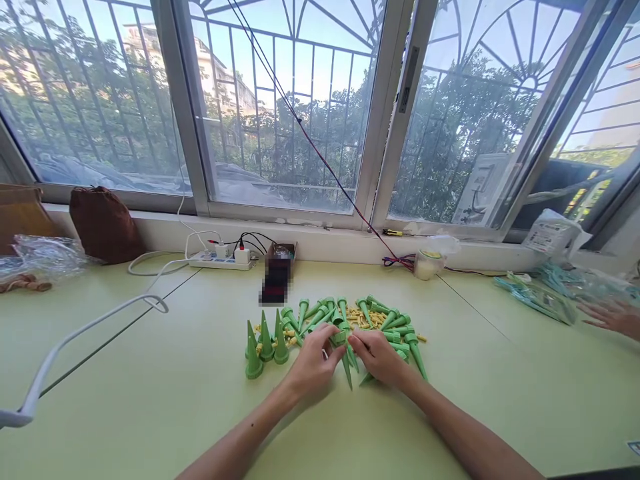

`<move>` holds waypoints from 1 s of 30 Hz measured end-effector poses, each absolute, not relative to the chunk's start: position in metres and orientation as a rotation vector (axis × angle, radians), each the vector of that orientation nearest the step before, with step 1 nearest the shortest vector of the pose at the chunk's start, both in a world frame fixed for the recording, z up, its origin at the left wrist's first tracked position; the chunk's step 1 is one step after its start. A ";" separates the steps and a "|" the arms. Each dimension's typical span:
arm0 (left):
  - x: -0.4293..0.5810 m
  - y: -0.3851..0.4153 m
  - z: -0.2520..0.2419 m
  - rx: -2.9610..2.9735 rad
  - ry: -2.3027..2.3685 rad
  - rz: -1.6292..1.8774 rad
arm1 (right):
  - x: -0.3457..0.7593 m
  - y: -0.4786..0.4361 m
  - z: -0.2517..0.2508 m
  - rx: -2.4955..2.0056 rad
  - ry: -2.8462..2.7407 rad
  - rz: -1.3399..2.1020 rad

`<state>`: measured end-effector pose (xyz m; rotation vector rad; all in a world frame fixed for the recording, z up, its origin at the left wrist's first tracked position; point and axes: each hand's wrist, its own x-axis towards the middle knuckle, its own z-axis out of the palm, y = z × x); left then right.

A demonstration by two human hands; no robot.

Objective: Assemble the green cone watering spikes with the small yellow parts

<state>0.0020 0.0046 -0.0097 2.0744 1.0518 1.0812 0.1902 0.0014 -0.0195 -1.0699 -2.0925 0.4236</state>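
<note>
While your left hand (315, 357) grips a green spike (339, 338) inside the table's (360, 437) edges, assembly seemingly needs your closed right hand (379, 358), contents hidden, aligned.

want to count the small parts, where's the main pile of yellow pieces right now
In the head view, the yellow pile lies slightly right of centre on the table, just beyond the right hand, with green spikes on both sides.

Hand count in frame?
3: left hand holding a green spike; right hand just beside it; another person's hand at the right edge, by plastic bags. Any outside the frame can't be told.
</note>
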 end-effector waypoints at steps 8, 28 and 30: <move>0.002 0.011 -0.015 2.006 1.155 1.091 | 0.191 0.000 -0.015 -1.037 -2.036 0.420; 0.001 0.006 -0.013 2.090 1.083 1.055 | 0.192 0.003 -0.019 -1.032 -2.070 0.418; 0.002 0.005 -0.011 2.097 1.073 1.044 | 0.192 0.003 -0.021 -1.036 -2.078 0.404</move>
